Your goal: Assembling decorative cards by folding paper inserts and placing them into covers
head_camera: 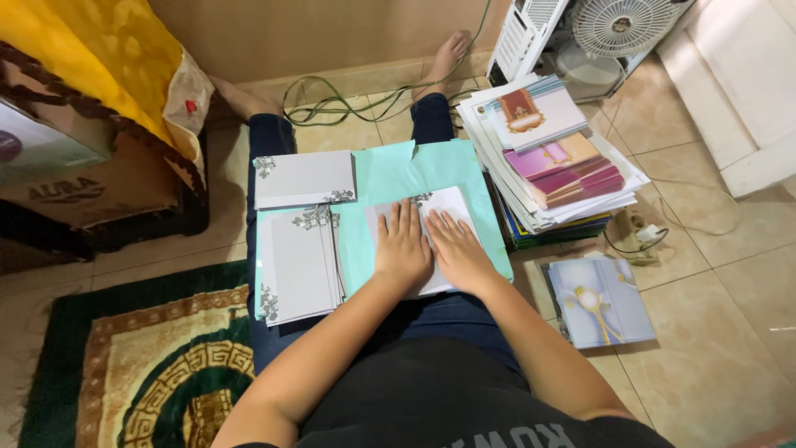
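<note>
Black tee, dk blue jeans, bare feet.

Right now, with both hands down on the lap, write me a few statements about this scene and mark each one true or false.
1. Both hands press flat on a white card. True: the left hand and right hand lie side by side on the card.
2. The card lies on a red sheet. False: the sheet under it is light turquoise.
3. A stack of white cards sits to the left of the hands. True.
4. The fan stands on the green rug. False: it stands by the wall at upper right; the rug is at lower left.
5. The left hand holds a pen. False: it is empty and open.
</note>
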